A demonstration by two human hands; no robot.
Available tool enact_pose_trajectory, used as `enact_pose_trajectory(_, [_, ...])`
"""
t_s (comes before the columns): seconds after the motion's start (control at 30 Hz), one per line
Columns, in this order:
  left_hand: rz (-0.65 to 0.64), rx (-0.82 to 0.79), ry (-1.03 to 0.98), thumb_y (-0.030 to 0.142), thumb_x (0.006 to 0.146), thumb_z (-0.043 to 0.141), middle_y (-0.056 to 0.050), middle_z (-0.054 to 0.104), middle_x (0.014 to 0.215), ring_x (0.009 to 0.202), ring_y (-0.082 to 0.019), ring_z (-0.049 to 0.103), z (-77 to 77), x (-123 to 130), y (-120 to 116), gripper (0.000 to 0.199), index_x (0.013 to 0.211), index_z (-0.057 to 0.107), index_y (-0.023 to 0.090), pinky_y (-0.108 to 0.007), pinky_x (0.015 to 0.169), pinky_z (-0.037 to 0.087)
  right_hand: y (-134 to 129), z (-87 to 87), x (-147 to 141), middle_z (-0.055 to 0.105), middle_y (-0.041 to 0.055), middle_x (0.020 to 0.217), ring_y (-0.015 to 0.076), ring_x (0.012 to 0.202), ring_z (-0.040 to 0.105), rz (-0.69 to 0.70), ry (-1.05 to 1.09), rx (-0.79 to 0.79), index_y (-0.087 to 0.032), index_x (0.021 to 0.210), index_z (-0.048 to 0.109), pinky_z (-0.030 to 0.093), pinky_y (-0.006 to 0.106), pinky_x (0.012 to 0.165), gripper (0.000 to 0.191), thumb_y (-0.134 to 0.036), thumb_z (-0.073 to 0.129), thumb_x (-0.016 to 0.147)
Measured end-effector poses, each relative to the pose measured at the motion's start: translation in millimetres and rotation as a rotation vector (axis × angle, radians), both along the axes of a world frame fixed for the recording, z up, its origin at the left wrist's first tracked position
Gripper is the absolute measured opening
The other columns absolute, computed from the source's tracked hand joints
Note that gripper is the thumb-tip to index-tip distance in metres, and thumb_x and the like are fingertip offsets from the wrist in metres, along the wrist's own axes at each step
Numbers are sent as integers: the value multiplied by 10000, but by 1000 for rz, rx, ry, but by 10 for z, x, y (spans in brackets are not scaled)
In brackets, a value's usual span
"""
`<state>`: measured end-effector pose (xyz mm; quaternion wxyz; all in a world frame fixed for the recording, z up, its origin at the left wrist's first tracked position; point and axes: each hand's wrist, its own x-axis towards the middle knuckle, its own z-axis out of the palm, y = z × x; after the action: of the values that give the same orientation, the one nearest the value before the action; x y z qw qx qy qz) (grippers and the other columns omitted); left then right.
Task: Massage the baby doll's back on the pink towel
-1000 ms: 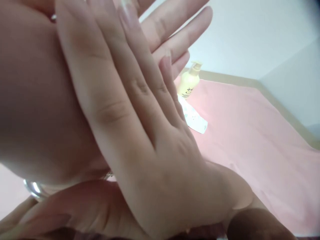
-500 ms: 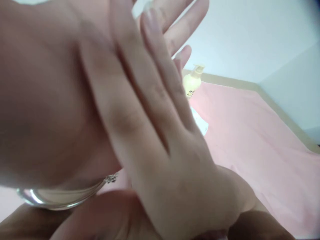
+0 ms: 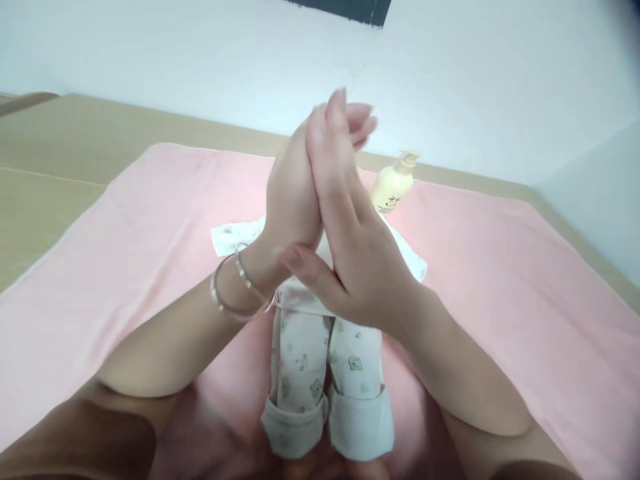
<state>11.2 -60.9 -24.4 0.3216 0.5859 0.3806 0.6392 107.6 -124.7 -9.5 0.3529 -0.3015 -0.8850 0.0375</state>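
My left hand [image 3: 294,183] is raised in the middle of the view, with bangles [image 3: 240,283] on its wrist. Against it lies my right hand [image 3: 367,267], its fingers stretched upward and its thumb across the base of the left hand. Left fingertips show past the right fingers at the top, bent slightly over; the palms are hidden. I see no object between the hands. Below and behind them, small white baby clothes [image 3: 303,360] with green animal prints and turned-up cuffs lie on a pink cloth [image 3: 165,220]. The hands cover much of the top part.
A pale yellow pump bottle [image 3: 393,183] stands on the cloth beyond my right hand. Under the cloth is a wooden table [image 3: 45,150], with a white wall [image 3: 175,60] behind it. A dark panel [image 3: 350,8] hangs at the top edge.
Both hands have gone from close before the camera to farther out over the clothes. The right fingers, laid across the left wrist side before, now lie along the left hand. More of the clothes shows.
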Motion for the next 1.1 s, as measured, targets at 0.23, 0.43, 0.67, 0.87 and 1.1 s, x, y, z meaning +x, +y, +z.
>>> enact_pose_trajectory(0.23, [108,-216,77,101,945,529,-7,690,828,872,-149,650,-574,-88,502,216,776,626,194,-295,848,538,553,-511,170,487,67,1607,271,1546,399,-133,63,-324,-200,1524,480,386,479,1297,778,-724,207,1017])
enact_pose_trajectory(0.43, [121,-238,210,124,897,532,7,702,773,773,-143,601,-879,-57,611,223,714,634,200,-286,739,469,653,-750,155,686,96,1374,249,1411,559,-176,209,-374,-208,1225,670,429,514,1259,557,-529,250,1053])
enact_pose_trajectory(0.67, [153,-183,345,103,867,469,-14,727,842,829,-169,617,-958,-63,638,235,731,627,213,-316,822,495,867,-994,232,558,140,1538,245,1491,485,-246,144,-286,-115,1421,603,322,507,1323,565,-394,304,1030])
enact_pose_trajectory(0.87, [192,-173,430,75,839,414,-50,753,1001,986,-203,655,-1009,-62,661,270,821,652,202,-364,973,510,972,-917,334,508,168,1574,292,1533,419,-462,-4,-390,-40,1461,565,311,517,1314,550,-250,364,993])
enact_pose_trajectory(1.1, [186,-181,431,72,820,398,-67,752,1014,992,-199,662,-1000,-63,658,273,825,647,184,-352,984,521,685,-868,150,442,256,1598,333,1559,361,-581,-230,-283,93,1506,451,252,492,1336,588,-161,266,1010])
